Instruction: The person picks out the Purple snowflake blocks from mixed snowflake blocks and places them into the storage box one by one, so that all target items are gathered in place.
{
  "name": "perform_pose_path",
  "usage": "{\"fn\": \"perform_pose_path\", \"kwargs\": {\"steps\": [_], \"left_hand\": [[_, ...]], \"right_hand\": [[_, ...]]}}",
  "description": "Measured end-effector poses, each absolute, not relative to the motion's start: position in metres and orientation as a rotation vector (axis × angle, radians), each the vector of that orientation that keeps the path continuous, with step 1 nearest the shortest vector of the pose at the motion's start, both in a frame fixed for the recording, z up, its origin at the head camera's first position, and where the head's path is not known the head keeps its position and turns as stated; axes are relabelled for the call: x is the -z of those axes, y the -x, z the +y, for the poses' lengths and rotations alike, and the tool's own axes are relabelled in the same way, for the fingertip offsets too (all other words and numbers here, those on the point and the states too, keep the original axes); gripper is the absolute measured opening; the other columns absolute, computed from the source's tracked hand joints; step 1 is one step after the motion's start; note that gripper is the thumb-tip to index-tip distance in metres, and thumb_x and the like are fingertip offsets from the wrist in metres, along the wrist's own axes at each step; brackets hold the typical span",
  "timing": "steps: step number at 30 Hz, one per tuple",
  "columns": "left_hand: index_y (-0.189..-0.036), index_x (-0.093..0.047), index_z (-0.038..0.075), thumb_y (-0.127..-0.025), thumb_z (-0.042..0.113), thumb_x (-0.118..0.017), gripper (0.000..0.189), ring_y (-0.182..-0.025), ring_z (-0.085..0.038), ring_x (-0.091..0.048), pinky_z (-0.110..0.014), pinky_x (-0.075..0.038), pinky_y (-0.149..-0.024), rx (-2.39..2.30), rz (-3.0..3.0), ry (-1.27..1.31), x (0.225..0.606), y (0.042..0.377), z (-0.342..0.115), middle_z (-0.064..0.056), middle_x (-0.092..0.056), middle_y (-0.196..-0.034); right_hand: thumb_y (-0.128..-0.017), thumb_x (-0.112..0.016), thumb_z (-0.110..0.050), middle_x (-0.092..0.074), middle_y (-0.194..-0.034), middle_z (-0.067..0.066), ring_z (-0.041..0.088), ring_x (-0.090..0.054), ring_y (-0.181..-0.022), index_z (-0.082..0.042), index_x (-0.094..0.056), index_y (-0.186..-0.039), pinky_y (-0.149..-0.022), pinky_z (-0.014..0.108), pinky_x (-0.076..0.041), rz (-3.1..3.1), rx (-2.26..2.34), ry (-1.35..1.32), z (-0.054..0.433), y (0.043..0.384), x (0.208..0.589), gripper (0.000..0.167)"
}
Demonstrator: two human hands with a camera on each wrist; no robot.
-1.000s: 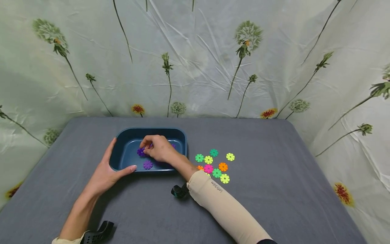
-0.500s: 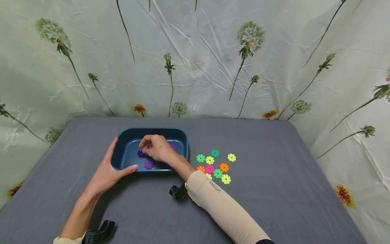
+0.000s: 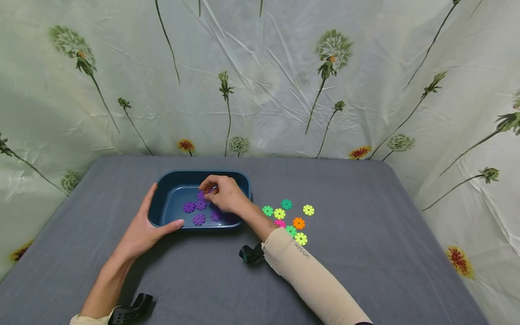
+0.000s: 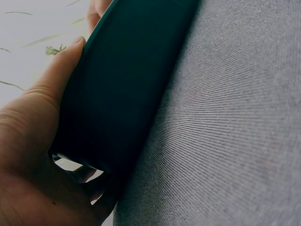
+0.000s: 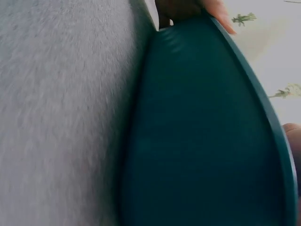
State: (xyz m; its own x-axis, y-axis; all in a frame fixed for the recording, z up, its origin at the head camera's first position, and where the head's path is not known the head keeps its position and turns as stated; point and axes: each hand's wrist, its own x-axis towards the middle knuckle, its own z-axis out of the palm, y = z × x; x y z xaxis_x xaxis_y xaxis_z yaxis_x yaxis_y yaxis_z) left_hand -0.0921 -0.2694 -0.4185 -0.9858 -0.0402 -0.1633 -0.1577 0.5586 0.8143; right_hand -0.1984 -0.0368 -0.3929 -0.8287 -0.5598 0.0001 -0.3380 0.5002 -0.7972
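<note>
A blue rectangular tray (image 3: 162, 212) sits on the table with several purple notched plastic discs (image 3: 199, 220) inside. My left hand (image 3: 140, 232) grips its left end, the thumb on the near rim. In the left wrist view the thumb (image 4: 66, 63) lies at the rim and the fingers reach behind the tray's end. Over the tray's inside, my right hand (image 3: 225, 194) pinches a purple disc (image 3: 211, 191), largely hidden by the fingers. The right wrist view mostly shows the tray's outer wall (image 5: 202, 122), with a sliver of the right hand (image 5: 294, 146) beyond the rim.
To the right of the tray lie several loose discs on the grey cloth: green (image 3: 286, 204), yellow (image 3: 308, 210), orange (image 3: 299, 223) and pink (image 3: 279, 223). The right forearm covers some of them. A flower-print curtain (image 3: 268, 81) hangs behind the table.
My right hand has shifted right and slightly away inside the tray, baring more purple discs. Its forearm now covers more of the loose discs. The left hand and tray stay put.
</note>
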Motion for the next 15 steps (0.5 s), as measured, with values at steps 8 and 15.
{"fn": "perform_pose_path", "kwargs": {"steps": [8,15], "left_hand": [[-0.165,0.018,0.038,-0.089,0.042,-0.082,0.126,-0.152,-0.059,-0.015,-0.083,-0.023,-0.112,-1.381,2.666,0.155,0.417,0.094,-0.269,-0.023,0.006,-0.175],[-0.165,0.019,0.036,-0.088,0.044,-0.081,0.127,-0.154,-0.059,-0.013,-0.083,-0.023,-0.112,-1.328,2.683,0.154,0.416,0.094,-0.270,-0.022,0.007,-0.175]], "right_hand": [[-0.100,-0.069,-0.009,-0.073,-0.124,0.013,0.024,-0.070,-0.104,-0.005,-0.071,-0.125,-0.081,0.023,-0.055,2.424,1.383,0.799,-0.008,0.193,0.383,0.025],[-0.099,-0.070,-0.010,-0.072,-0.124,0.013,0.023,-0.069,-0.106,-0.007,-0.071,-0.121,-0.087,0.023,-0.055,2.452,1.484,0.811,0.014,0.186,0.378,0.022]]}}
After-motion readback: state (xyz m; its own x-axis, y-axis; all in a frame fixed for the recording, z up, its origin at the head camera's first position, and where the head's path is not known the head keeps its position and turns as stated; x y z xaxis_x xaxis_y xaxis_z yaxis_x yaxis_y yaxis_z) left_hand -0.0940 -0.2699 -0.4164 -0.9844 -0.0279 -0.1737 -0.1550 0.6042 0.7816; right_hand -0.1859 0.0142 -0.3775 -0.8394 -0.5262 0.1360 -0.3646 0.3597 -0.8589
